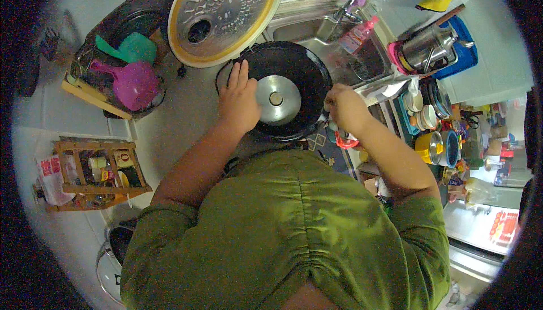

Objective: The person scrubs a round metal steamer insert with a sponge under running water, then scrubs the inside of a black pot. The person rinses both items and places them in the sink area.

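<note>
A wide, round black vessel (312,70), perhaps a pan or basin, is in front of me at the sink's near left. In it lies a silver metal disc (280,117) with a round knob at its middle, which looks like a lid. My left hand (239,102) rests palm down at the vessel's left rim, fingers stretched forward over the edge; its thumb is hidden. On the right side, the curled fingers of my right hand (345,106) close at the vessel's rim. What exactly lies inside that grip is covered by the hand.
Behind the vessel leans a large round lid-like piece (225,8) with a yellow rim. The steel sink (297,34) holds a pink-capped bottle (358,36) beneath a faucet (345,8). Left are pink (135,85) and green (138,47) dippers and a wooden rack (102,189). Stacked dishes (424,110) stand right.
</note>
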`<action>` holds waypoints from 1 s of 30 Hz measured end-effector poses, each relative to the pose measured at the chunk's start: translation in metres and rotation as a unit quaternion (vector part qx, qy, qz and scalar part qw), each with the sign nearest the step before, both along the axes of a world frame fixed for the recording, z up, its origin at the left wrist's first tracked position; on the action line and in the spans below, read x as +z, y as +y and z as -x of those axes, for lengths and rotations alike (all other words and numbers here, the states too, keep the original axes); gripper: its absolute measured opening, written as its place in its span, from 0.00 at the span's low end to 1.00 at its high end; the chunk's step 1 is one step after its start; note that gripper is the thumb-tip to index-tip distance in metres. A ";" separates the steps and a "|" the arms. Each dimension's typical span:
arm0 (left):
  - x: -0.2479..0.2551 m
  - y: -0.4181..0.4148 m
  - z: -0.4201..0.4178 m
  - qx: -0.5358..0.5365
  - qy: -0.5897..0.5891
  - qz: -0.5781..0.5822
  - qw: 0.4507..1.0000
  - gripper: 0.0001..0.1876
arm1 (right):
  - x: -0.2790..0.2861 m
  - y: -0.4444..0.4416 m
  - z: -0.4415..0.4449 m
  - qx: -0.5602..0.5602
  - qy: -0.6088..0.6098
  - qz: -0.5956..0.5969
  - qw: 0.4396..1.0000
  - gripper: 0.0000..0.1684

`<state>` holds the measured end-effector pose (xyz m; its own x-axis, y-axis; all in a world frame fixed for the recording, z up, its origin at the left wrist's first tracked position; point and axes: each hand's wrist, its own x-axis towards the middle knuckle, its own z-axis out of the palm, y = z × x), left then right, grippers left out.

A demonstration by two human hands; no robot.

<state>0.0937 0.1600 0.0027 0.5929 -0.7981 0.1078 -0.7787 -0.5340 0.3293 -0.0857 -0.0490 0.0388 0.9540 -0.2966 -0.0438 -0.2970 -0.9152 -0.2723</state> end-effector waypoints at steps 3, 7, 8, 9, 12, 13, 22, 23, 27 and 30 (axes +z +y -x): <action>-0.005 0.000 -0.002 -0.003 0.002 0.013 1.000 0.22 | -0.003 0.000 0.000 -0.009 -0.012 0.012 1.000 0.06; -0.003 0.000 -0.002 -0.007 -0.004 -0.001 1.000 0.22 | -0.009 -0.026 -0.022 -0.015 -0.028 0.050 0.998 0.08; -0.003 0.000 -0.003 -0.006 -0.002 0.001 1.000 0.22 | -0.008 -0.030 -0.030 -0.024 -0.018 0.054 0.998 0.09; -0.004 0.001 -0.003 -0.006 -0.001 0.003 1.000 0.21 | -0.007 -0.035 -0.039 -0.033 -0.008 0.056 0.998 0.09; -0.003 0.000 -0.003 -0.005 0.004 0.002 1.000 0.21 | -0.015 -0.054 -0.062 -0.021 -0.022 0.055 0.998 0.09; -0.002 0.000 -0.002 -0.003 0.006 0.001 1.000 0.20 | -0.014 -0.055 -0.068 -0.021 -0.034 0.047 0.998 0.09; -0.002 -0.003 -0.002 0.013 -0.003 -0.021 1.000 0.20 | -0.013 -0.031 -0.024 -0.008 -0.056 0.019 0.998 0.08; -0.002 -0.003 -0.001 0.012 -0.001 -0.021 1.000 0.21 | -0.008 -0.020 -0.014 -0.012 -0.034 0.005 0.999 0.08; 0.001 -0.003 -0.002 0.003 0.005 -0.022 1.000 0.23 | -0.006 -0.003 0.002 -0.011 -0.025 0.005 1.000 0.09; 0.001 -0.002 0.000 0.002 0.005 -0.026 1.000 0.23 | -0.013 -0.022 -0.019 -0.027 -0.019 0.041 0.999 0.09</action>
<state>0.0942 0.1583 0.0037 0.5976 -0.7995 0.0606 -0.7728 -0.5542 0.3092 -0.0671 -0.0715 0.0258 0.9368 -0.3495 0.0185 -0.3381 -0.9174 -0.2099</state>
